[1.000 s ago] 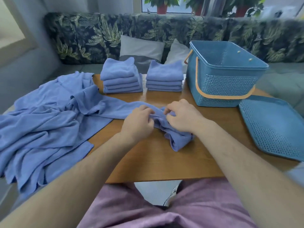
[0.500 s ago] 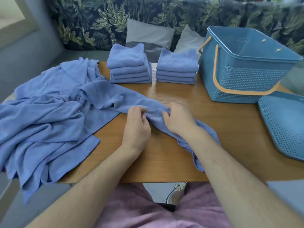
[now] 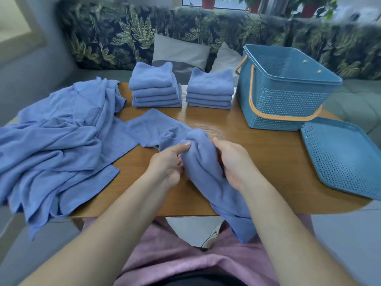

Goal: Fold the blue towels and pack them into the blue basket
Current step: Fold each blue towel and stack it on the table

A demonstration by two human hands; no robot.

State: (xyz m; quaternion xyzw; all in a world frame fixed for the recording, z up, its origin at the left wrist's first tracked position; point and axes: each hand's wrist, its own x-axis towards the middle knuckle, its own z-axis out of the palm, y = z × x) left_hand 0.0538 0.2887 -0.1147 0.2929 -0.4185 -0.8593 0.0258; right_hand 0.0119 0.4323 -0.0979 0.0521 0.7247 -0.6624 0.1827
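Between my two hands hangs one blue towel (image 3: 206, 172), bunched lengthwise, its lower end drooping over the table's near edge. My left hand (image 3: 168, 162) pinches its left side with the thumb on top. My right hand (image 3: 233, 162) grips its right side. A heap of unfolded blue towels (image 3: 57, 145) covers the table's left part. Two stacks of folded towels, one on the left (image 3: 154, 87) and one on the right (image 3: 210, 89), stand at the far edge. The blue basket (image 3: 288, 100) with an orange handle stands open at the far right.
The basket's blue perforated lid (image 3: 342, 157) lies flat at the right edge of the wooden table (image 3: 257, 162). A leaf-patterned sofa (image 3: 113, 34) with grey cushions runs behind the table. Another towel (image 3: 156, 126) lies flat beyond my left hand.
I have pulled one towel free of the heap and drawn it toward me; its end now hangs over the near edge. Both hands shifted closer to me, still holding it.
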